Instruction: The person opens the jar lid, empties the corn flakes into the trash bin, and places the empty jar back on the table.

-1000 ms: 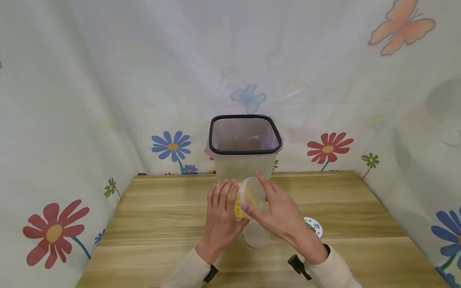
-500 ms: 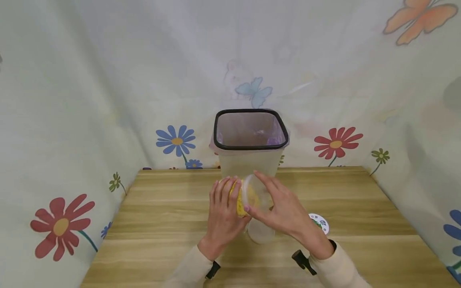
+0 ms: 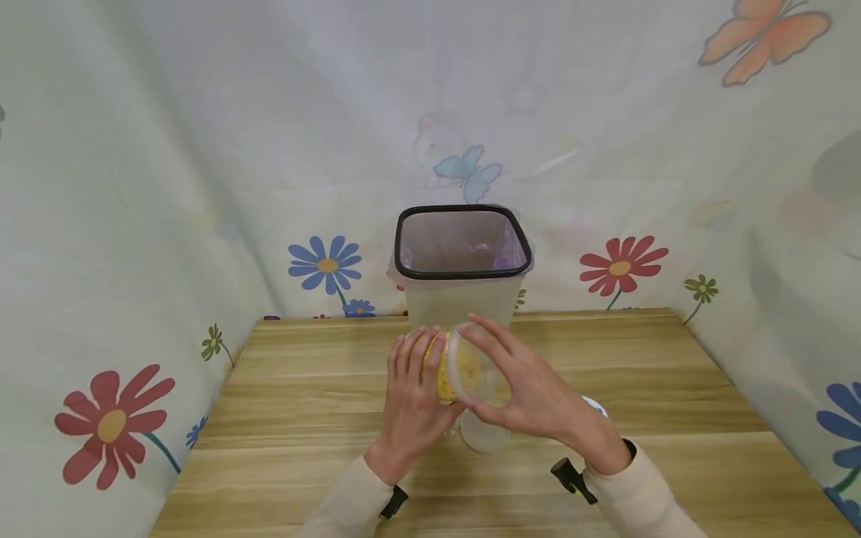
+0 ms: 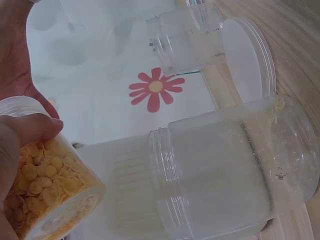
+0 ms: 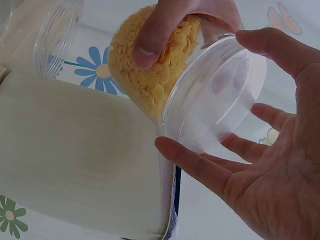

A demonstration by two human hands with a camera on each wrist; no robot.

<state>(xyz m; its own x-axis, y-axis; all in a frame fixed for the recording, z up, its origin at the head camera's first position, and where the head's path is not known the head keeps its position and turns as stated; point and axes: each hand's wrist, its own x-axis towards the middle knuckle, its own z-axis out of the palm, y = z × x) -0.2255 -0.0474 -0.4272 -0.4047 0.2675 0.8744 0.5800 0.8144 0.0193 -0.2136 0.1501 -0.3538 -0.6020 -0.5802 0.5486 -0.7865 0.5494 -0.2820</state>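
**Cornflake jar held in both hands before the bin**

A clear plastic jar of yellow cornflakes is grasped by the left hand, whose fingers are curled round its body; in the left wrist view the thumb is seen pressed on the jar wall. The jar's translucent lid is gripped at its rim by the fingertips of the right hand, with thumb and fingers spread round the edge. The jar is held tilted above the wooden table, just at 6 o'clock of a translucent bin with a black rim. Directly below the hands, an empty clear jar is seen on the table. At 3 o'clock of it, a small round printed lid lies partly hidden behind the right wrist. A flower-printed cloth is hung behind.
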